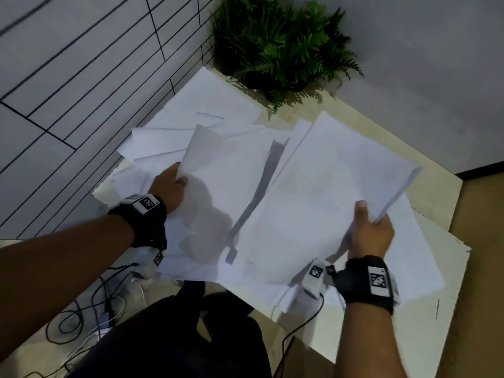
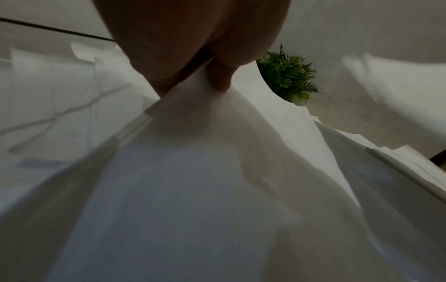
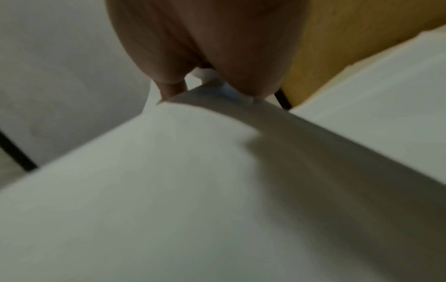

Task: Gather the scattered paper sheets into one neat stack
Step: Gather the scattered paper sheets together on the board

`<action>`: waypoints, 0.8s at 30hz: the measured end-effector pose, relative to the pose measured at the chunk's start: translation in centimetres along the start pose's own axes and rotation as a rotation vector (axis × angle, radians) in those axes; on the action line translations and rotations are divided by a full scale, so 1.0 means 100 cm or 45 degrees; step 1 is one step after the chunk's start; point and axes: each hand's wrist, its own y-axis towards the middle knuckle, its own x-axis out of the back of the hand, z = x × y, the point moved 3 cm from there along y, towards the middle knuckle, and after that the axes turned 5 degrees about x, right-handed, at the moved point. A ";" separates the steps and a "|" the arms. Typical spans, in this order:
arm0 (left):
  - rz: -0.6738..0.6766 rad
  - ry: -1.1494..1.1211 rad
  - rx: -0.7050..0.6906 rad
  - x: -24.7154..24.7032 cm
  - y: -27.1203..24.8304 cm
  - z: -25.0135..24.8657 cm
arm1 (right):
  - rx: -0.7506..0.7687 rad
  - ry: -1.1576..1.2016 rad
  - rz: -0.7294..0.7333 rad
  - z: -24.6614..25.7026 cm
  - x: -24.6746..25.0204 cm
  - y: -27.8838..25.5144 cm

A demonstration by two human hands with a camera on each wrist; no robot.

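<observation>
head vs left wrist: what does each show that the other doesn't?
Head only: the right hand gripping a lifted bundle of sheets, both wrist bands, the table edge, cables on the floor.
Left wrist only: a close look at the left hand's fingers pinching the sheet's edge.
Both: the left hand holding a sheet, loose sheets beneath, the fern, the lined wall.

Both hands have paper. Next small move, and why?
Probably bring the left hand's sheets under the right hand's bundle: each hand pinches its own batch, a gap shows between them, and more loose sheets wait near the plant.
</observation>
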 end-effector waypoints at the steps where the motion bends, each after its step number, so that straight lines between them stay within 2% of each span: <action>1: -0.015 0.003 -0.009 0.003 -0.001 -0.002 | 0.006 0.028 -0.008 0.005 0.002 0.004; 5: 0.024 -0.142 -0.054 -0.004 -0.008 -0.021 | -0.027 -0.048 0.130 0.009 -0.028 -0.004; 9: 0.195 -0.315 -0.077 -0.019 -0.018 -0.037 | -0.063 -0.160 0.404 -0.007 -0.080 -0.032; 11: 0.268 -0.441 -0.051 -0.021 -0.022 -0.041 | -0.062 -0.178 0.487 -0.015 -0.096 -0.041; 14: 0.279 -0.661 0.037 -0.020 -0.024 -0.045 | -0.076 -0.133 0.526 -0.023 -0.108 -0.054; 18: 0.220 -0.462 -0.098 -0.018 -0.025 -0.045 | -0.129 -0.143 0.721 -0.023 -0.119 -0.067; 22: 0.375 -0.342 -0.053 -0.029 -0.027 -0.039 | -0.114 -0.065 0.560 -0.004 -0.122 -0.056; 24: 0.350 -0.405 -0.086 -0.028 -0.027 -0.041 | -0.062 -0.179 0.549 0.000 -0.124 -0.053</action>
